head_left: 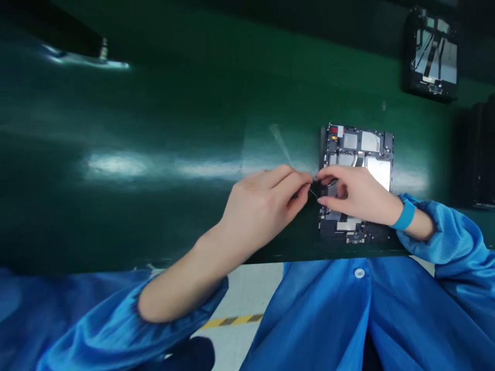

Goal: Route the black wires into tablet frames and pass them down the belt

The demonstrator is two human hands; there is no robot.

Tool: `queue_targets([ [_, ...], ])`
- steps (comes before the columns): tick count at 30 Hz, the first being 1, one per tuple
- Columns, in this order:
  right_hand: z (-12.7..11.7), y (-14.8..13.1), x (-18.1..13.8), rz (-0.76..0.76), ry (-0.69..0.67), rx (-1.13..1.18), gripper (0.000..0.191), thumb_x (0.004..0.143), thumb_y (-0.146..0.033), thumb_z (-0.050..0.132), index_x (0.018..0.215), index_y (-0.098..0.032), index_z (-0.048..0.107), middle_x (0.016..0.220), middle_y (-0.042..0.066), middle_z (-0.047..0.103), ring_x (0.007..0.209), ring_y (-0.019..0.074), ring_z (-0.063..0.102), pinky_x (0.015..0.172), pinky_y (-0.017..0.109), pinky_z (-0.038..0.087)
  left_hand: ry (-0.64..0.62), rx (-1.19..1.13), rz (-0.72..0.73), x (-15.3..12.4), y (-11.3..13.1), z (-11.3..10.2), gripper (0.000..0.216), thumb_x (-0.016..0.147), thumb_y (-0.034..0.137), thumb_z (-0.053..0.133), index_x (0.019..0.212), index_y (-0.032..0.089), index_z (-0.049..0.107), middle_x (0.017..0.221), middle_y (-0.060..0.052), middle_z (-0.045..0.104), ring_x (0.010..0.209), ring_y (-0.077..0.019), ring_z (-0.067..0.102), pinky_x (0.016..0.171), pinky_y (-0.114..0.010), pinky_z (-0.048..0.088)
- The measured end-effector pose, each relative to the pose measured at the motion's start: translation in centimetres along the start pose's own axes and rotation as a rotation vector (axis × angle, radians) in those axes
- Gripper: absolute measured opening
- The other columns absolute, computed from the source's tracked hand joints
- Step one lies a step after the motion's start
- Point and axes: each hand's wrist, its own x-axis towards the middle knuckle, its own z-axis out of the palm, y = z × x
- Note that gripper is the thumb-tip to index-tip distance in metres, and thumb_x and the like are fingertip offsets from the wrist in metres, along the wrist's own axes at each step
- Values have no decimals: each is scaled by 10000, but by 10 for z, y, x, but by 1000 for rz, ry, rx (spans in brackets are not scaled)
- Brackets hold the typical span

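Note:
My left hand [266,201] is closed in a pinch at the left edge of an uncased electronic device [379,172]. A thin dark strand, like a wire [314,194], runs from its fingertips toward my right thumb. A faint, blurred translucent strip [284,144] slants up and left behind the left fingers; whether they hold it, I cannot tell. Over the device, my right hand [358,196] has its thumb and index finger apart, the index tip close to the left fingertips. The device lies flat, showing silvery panels, black ribbon cables and small boards; the hands hide part of its middle.
Another similar opened device [435,56] lies at the far right of the green tabletop [174,118]. Dark stacked shapes [479,154] stand at the right edge. A dark object [69,31] sits at upper left. The table's front edge runs just before my blue coat [328,309].

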Motion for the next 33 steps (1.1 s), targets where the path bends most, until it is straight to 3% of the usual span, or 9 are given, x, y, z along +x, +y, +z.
queue_targets([
  [2,7,-4,5,-39,-61,-68,150,837,-77,657,940,-182,689,830,-19,704,694,115,600,737,259,442,119,-12,115,-3,11,-4,181,1009,180,567,1082,263,712,1012,-38,772,885,-229,750,777,-358,589],
  [4,5,-2,5,-75,-83,-75,155,802,-41,612,836,-186,656,747,-40,662,693,114,594,726,245,427,248,-100,136,-6,19,-1,324,976,153,637,1260,306,665,1134,-37,758,941,-225,748,821,-366,617],
  [7,-5,6,0,-139,-45,-33,159,741,-37,595,773,-192,618,738,-42,650,665,102,567,693,232,428,433,-311,-46,-11,22,14,724,924,171,713,1557,368,423,1314,-66,669,836,-170,700,750,-339,618],
  [9,-11,12,-4,-180,-2,-23,150,746,-45,584,755,-192,612,747,-32,654,658,99,558,683,229,435,369,-485,-233,-14,22,27,825,916,197,716,1613,369,309,1341,-81,620,719,-112,644,665,-296,589],
  [11,-17,15,-5,-206,-7,-21,147,763,-51,578,748,-193,613,730,-33,649,644,95,552,674,227,439,172,-685,-399,-16,21,38,774,913,216,702,1583,346,336,1277,-69,605,648,-78,614,609,-266,566],
  [13,-21,16,-4,-218,-81,-15,150,761,-49,586,746,-196,613,692,-47,635,622,90,544,661,223,435,10,-873,-492,-15,18,44,700,892,228,706,1518,321,406,1200,-44,585,626,-69,617,601,-259,568],
  [16,-27,17,2,-254,-197,-18,164,746,-37,597,769,-198,619,682,-59,632,616,88,538,655,222,432,-85,-1028,-559,-13,15,46,656,842,233,749,1435,299,477,1164,-23,548,655,-72,642,647,-269,592],
  [23,-15,36,21,-483,-4,-166,192,917,-64,502,863,-196,632,817,4,656,771,140,581,737,278,449,-70,-1090,-613,-10,15,44,668,791,198,778,1395,299,512,1131,-5,534,636,-55,608,639,-250,565],
  [33,-5,48,27,-470,94,-222,243,952,-46,455,919,-196,644,902,36,660,868,178,593,790,316,472,4,-1075,-726,4,13,45,587,687,154,785,1238,248,607,932,31,556,658,-77,552,573,-191,480],
])
